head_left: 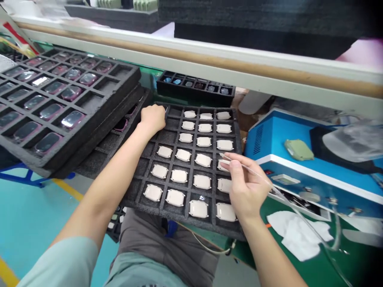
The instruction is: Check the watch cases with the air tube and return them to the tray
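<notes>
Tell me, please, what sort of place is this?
Probably a small-electronics workshop or factory: a foam tray holds rows of beige watch-shaped cases, stacked foam trays hold pink-rimmed pieces with glossy faces, and a blue benchtop machine stands at the right.

Tabletop [353, 263], green. Black foam tray [185, 218], compartmented, bearing pale watch-shaped cases [202, 181]; projects past front edge. Blue-and-white bench unit [263, 131], right of tray, fittings on its front. Crumpled white wipes [302, 235], before the unit, toward front edge. Smaller black compartment tray [191, 88], toward back edge, holding blue and dark pieces [177, 81].
</notes>
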Motion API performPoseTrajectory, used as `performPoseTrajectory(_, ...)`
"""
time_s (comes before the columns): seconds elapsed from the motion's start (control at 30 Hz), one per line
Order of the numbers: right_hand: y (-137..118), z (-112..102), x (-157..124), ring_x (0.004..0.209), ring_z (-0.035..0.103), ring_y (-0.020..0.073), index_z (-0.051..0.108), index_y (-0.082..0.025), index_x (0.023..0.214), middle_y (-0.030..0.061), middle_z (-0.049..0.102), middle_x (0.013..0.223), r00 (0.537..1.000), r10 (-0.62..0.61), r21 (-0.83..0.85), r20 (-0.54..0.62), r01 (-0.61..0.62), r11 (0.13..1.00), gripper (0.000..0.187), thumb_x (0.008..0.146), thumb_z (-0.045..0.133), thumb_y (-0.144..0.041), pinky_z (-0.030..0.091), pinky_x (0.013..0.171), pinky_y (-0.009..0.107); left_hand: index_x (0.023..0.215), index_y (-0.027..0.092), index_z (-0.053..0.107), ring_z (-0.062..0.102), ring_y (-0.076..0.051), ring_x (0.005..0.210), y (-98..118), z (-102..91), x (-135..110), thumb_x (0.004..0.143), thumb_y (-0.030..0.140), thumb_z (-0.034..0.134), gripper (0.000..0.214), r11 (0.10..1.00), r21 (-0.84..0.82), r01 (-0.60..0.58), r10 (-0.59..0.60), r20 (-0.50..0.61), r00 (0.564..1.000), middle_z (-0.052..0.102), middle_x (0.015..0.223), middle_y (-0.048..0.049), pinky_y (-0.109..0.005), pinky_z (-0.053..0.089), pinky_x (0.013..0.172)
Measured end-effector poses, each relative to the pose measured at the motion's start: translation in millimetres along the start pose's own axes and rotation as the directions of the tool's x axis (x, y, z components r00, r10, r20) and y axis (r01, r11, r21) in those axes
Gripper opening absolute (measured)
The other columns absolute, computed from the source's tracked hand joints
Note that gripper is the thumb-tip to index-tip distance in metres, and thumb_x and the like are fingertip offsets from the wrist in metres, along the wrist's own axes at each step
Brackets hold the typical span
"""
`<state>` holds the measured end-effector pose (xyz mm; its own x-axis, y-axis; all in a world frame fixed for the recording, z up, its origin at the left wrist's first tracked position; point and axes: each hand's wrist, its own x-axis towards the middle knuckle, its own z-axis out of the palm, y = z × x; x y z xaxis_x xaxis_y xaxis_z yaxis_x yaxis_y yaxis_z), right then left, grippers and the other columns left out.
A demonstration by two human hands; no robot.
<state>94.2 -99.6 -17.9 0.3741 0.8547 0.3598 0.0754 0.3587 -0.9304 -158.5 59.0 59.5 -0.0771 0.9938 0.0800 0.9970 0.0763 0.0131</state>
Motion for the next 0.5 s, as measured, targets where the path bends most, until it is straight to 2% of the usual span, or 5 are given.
performPoseTrajectory(0.17,-2,1,2,0.080,0.078,0.0186,0.078,-0.019,0.098,0.0073,0.079,0.097,1.000,0.005,0.005,0.003,-0.005,1.000,0.022,0.095,0.070,-0.039,0.069,0.078,0.035,0.117,-0.003,0.074,0.064,-0.049,0.126,-12,-5.7,0,0.083,0.009,0.067,0.036,1.000,-0.021,0.015,-0.015,-0.013,1.000,0.071,0.124,-0.0352,-0.054,0.045,0.107)
performPoseTrajectory(0.3,-3,3,3,0.081,0.078,0.0179,0.077,-0.019,0.097,0.0065,0.078,0.095,0.999,-0.023,0.022,-0.033,0.023,0.999,0.020,0.097,0.068,-0.038,0.069,0.077,0.033,0.126,0.008,0.074,0.069,-0.038,0.122,9,-13.3,-25,0.093,0.020,0.060,0.037,0.971,-0.210,-0.111,0.088,-0.117,0.989,0.075,0.128,-0.0231,-0.047,0.049,0.104)
performPoseTrajectory(0.33,-3,3,4,0.083,0.078,0.0179,0.077,-0.020,0.097,0.0063,0.078,0.096,0.998,-0.040,0.025,-0.047,0.041,0.999,0.020,0.098,0.067,-0.037,0.069,0.078,0.033,0.125,0.011,0.075,0.071,-0.034,0.117,21,-12.5,-34,0.093,0.024,0.062,0.037,0.898,-0.398,-0.189,0.140,-0.148,0.979,0.077,0.126,-0.0188,-0.043,0.051,0.102)
performPoseTrajectory(0.4,-2,4,5,0.087,0.078,0.0185,0.076,-0.020,0.098,0.0061,0.077,0.097,0.994,-0.078,0.022,-0.079,0.079,0.997,0.019,0.100,0.064,-0.035,0.069,0.081,0.035,0.114,0.012,0.079,0.076,-0.029,0.105,47,-7.2,-54,0.087,0.029,0.071,0.033,0.583,-0.777,-0.236,0.248,-0.106,0.963,0.081,0.114,-0.0133,-0.036,0.056,0.094)
performPoseTrajectory(0.5,1,4,7,0.094,0.077,0.0204,0.075,-0.021,0.101,0.0068,0.078,0.100,0.988,-0.116,0.013,-0.097,0.118,0.993,0.018,0.102,0.062,-0.032,0.069,0.086,0.038,0.100,0.013,0.081,0.078,-0.026,0.094,77,4.4,-83,0.076,0.026,0.079,0.027,0.248,-0.968,-0.028,0.359,0.065,0.931,0.084,0.100,-0.0097,-0.034,0.060,0.087)
